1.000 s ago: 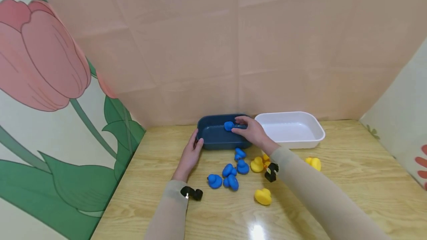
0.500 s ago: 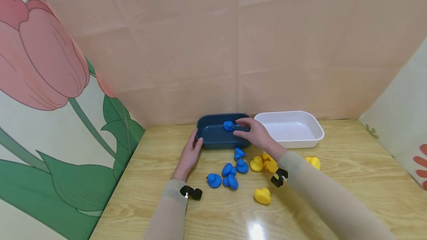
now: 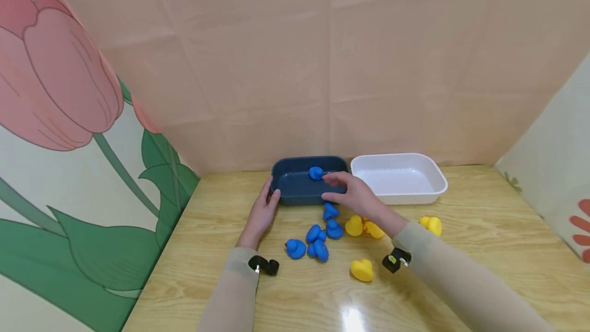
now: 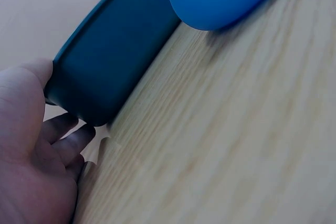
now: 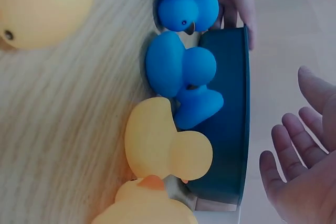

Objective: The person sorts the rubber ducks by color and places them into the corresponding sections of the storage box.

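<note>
My left hand (image 3: 264, 214) rests against the left end of a dark blue tray (image 3: 301, 201), its thumb near the front corner. In the left wrist view the fingers (image 4: 65, 135) lie relaxed beside the tray's corner. One blue rubber duck (image 3: 315, 173) sits inside the tray towards the back. Above the tray's right end is my right hand (image 3: 357, 196), thumb and fingers spread, holding nothing. The right wrist view confirms a bare palm (image 5: 310, 182). Several blue rubber ducks (image 3: 296, 249) lie on the table in front of the tray.
A white tray (image 3: 415, 199) stands right of the dark one. Yellow rubber ducks (image 3: 354, 226) lie under and near my right forearm, with one yellow duck (image 3: 362, 270) closer to me and another yellow duck (image 3: 431, 225) further right. A draped cloth (image 3: 332, 65) hangs behind the table.
My right hand has drawn away from the blue duck in the tray, slightly right and towards me. The duck stays in the tray. My left hand has kept its place.
</note>
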A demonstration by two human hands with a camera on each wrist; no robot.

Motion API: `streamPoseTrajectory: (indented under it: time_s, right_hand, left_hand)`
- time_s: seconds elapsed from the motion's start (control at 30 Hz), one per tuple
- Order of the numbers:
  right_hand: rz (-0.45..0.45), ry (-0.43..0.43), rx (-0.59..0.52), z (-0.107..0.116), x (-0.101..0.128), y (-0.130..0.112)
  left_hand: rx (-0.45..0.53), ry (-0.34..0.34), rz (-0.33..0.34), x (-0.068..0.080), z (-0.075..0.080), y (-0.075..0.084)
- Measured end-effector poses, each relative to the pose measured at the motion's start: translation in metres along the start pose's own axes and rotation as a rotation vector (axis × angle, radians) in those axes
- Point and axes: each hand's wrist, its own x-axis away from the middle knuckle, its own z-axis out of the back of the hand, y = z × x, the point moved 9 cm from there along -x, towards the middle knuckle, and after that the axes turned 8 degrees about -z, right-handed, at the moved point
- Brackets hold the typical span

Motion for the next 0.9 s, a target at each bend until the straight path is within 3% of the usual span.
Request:
streamPoseTrajectory:
  time_s: [0.4,0.9]
  right_hand:
    - [0.022,-0.026,0.046,-0.002,0.02,0.002]
    - [0.05,-0.125,0.107,-0.013,0.044,0.016]
  left_hand:
    - [-0.026,0.0,-0.008,0.0,0.0,-0.001]
    - [-0.038,0.007,-0.004,-0.001,0.0,0.0]
